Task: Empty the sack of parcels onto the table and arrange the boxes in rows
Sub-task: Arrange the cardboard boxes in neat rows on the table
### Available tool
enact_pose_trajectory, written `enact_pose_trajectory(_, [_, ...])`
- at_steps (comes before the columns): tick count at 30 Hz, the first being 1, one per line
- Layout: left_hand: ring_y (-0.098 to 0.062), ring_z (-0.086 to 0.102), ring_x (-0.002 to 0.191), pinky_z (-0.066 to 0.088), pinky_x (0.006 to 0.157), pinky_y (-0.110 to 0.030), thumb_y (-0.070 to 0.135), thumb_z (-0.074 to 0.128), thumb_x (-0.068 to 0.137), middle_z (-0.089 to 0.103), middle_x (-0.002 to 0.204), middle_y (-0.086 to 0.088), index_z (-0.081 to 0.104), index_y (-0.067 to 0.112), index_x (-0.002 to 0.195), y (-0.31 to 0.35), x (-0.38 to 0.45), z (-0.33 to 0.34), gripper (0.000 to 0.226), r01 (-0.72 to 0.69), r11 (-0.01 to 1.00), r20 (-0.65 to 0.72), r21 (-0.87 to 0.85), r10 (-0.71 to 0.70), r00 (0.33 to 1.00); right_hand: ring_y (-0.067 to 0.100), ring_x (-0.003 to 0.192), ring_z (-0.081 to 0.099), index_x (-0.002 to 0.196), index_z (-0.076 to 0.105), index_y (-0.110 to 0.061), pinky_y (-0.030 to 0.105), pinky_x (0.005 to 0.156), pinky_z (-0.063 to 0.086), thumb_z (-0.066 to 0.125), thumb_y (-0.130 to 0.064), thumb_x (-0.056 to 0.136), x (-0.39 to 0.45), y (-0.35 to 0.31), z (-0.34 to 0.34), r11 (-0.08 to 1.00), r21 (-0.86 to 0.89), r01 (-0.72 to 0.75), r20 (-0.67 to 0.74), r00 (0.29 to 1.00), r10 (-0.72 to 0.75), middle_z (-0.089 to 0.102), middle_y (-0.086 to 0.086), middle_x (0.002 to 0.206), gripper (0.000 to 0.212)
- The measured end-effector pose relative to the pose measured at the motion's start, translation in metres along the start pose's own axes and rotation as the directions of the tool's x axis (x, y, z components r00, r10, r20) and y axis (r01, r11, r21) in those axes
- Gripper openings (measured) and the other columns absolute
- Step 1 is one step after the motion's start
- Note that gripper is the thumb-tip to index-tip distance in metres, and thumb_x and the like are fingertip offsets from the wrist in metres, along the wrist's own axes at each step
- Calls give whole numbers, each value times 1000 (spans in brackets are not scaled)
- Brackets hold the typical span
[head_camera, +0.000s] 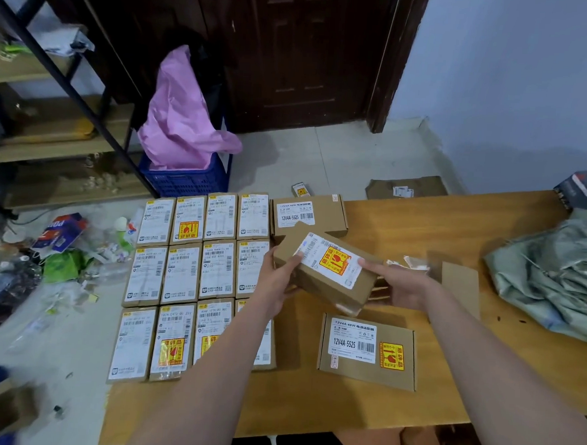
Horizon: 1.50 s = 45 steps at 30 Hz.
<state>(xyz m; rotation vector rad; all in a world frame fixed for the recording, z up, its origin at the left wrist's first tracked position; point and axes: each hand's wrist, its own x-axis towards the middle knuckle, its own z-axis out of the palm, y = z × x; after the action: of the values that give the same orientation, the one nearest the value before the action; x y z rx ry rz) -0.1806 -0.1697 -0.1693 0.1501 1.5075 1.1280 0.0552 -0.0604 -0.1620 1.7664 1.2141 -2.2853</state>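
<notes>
On the left part of the wooden table (421,229) lie several brown cardboard boxes with white labels, set in three neat rows (180,277). My left hand (277,279) and my right hand (401,285) together hold one tilted brown box (330,272) with a yellow-red sticker above the table's middle. A loose box (368,352) lies flat in front of my right hand. Another box (308,214) sits at the far end of the top row. The crumpled grey-green sack (554,280) rests on the table's right side.
A blue crate (185,179) with a pink plastic bag (181,121) stands on the floor behind the table. Rubbish and wrappers (63,247) litter the floor at left, near metal shelves (52,134). A flat piece of cardboard (459,282) lies beyond my right hand.
</notes>
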Motion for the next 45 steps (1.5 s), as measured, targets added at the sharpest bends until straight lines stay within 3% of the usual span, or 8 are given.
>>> enact_pose_trajectory(5, [-24, 65, 107, 55, 94, -48, 38, 74, 85, 65, 125, -3, 50, 27, 133, 4, 6, 3, 55, -72, 976, 47, 207, 63, 997, 21, 113, 61, 125, 64, -13, 41, 105, 43, 78, -54, 69, 2, 1, 7, 993, -116, -20, 110, 993, 33, 68, 8, 123, 71])
enact_pose_trajectory(11, [-21, 62, 116, 51, 101, -44, 46, 64, 91, 61, 134, -1, 47, 31, 139, 20, 6, 5, 53, -186, 912, 121, 366, 152, 981, 24, 101, 71, 128, 56, -19, 43, 92, 55, 74, -33, 85, 14, -13, 53, 996, -57, 62, 90, 994, -57, 75, 6, 108, 49])
enact_pose_trajectory(16, [-33, 33, 142, 31, 115, -48, 34, 36, 105, 39, 155, -5, 37, 25, 150, 12, 17, -36, 46, -211, 326, 44, 921, 451, 891, 20, 96, 72, 139, 47, -20, 40, 86, 57, 82, -34, 77, 41, -11, 82, 997, -41, 68, -32, 997, -69, 74, 3, 108, 72])
enact_pose_trajectory(18, [-37, 10, 150, 13, 119, -58, 30, 37, 105, 15, 164, -1, 24, 34, 154, 4, 22, -58, 51, -124, 137, 68, 983, 352, 933, 18, 94, 71, 141, 43, -19, 34, 75, 56, 82, -35, 78, 48, -9, 91, 999, -10, 43, -85, 995, -44, 73, 4, 112, 75])
enact_pose_trajectory(21, [-37, -5, 151, 4, 116, -66, 33, 42, 104, -2, 166, 5, 9, 41, 155, -8, 23, -77, 62, -57, 8, 54, 998, 214, 975, 21, 96, 68, 141, 40, -18, 33, 71, 53, 80, -30, 81, 57, -7, 103, 999, 27, 26, -128, 992, -22, 69, 7, 119, 73])
enact_pose_trajectory(28, [-34, -1, 151, 15, 113, -70, 30, 60, 96, -3, 165, 10, 5, 45, 154, -17, 28, -83, 82, -42, -49, 51, 998, 195, 980, 25, 115, 62, 142, 39, -20, 49, 104, 45, 80, -39, 77, 77, -13, 116, 999, 34, 23, -131, 991, -18, 65, 4, 127, 79])
enact_pose_trajectory(39, [-36, 0, 151, 20, 112, -70, 28, 60, 96, -4, 165, 10, 4, 44, 154, -14, 29, -88, 82, -67, -74, 79, 995, 175, 981, 25, 117, 60, 150, 27, -24, 43, 92, 46, 77, -32, 82, 83, -23, 124, 999, -28, 21, -143, 989, -25, 63, 4, 132, 85])
enact_pose_trajectory(45, [-35, -1, 151, 19, 112, -70, 26, 60, 97, -5, 165, 10, 4, 44, 155, -14, 28, -88, 83, -72, -72, 83, 995, 177, 981, 25, 115, 63, 144, 39, -19, 44, 100, 46, 70, -29, 89, 85, -18, 132, 998, -48, 28, -207, 978, -38, 64, 4, 129, 64])
